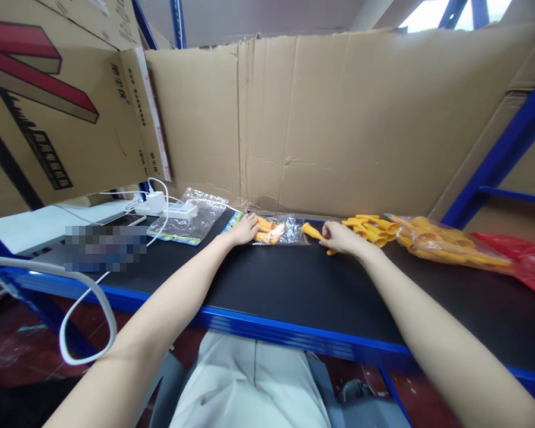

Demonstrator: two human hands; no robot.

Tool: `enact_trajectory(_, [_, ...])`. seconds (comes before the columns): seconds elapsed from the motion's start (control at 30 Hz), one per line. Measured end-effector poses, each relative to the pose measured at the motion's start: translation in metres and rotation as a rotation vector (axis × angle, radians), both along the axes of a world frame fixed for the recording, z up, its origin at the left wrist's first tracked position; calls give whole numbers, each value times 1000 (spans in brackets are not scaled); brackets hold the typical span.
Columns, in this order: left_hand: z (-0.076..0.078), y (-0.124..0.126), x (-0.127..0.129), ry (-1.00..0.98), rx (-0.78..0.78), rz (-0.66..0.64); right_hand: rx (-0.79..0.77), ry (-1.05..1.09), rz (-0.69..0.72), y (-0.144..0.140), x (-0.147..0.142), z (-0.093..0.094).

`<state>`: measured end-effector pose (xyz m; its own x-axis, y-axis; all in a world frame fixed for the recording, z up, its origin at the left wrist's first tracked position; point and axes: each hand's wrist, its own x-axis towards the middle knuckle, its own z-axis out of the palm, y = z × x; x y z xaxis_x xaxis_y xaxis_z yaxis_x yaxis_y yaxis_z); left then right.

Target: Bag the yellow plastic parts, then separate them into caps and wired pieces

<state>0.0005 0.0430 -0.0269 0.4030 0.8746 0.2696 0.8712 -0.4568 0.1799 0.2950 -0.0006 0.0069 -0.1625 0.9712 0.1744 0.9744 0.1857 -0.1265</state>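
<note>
My left hand (244, 229) rests on the left end of a small clear plastic bag (289, 230) holding several yellow plastic pieces (270, 232), pinning it to the black table top (294, 279). My right hand (341, 238) grips a single yellow plastic piece (311, 230) whose tip points at the bag's open right end. Just right of that hand lies a loose pile of the same yellow pieces (372, 227), and beyond it a large clear bag full of them (446, 242).
A stack of empty clear bags with coloured header cards (189, 223) lies at the left, beside a white power strip with a charger (167, 207) and white cables (84, 309). A cardboard wall (339, 119) backs the table. A red bag (524, 255) sits at far right.
</note>
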Motion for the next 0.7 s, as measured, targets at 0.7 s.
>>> enact_trajectory(0.7, [4, -8, 7, 28, -82, -51, 181, -142, 97, -28, -23, 25])
